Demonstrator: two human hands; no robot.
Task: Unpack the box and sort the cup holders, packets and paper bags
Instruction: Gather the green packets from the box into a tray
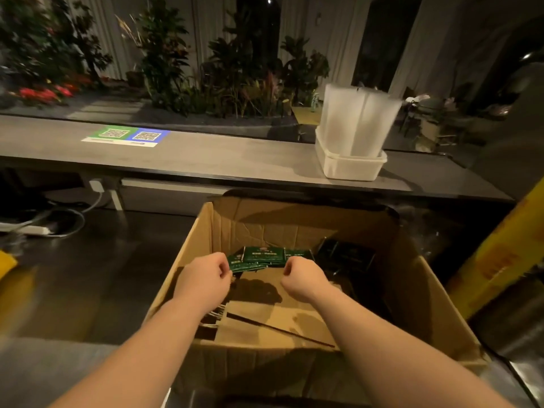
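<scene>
The green packets (260,257) are a fanned stack of flat, glossy sachets with pale print, lying at the far end of the cardboard box (206,231), at 12 o'clock from my wrists. At their 3 o'clock sit darker, glossy packs (346,254). Below my hands lie flat brown paper bags (265,319), matte, with twisted handles. My left hand (203,275) and right hand (300,275) reach in, fingers curled, pinching the stack's two ends. At 1 o'clock a white tub (350,167) holds frosted plastic sleeves (357,122).
</scene>
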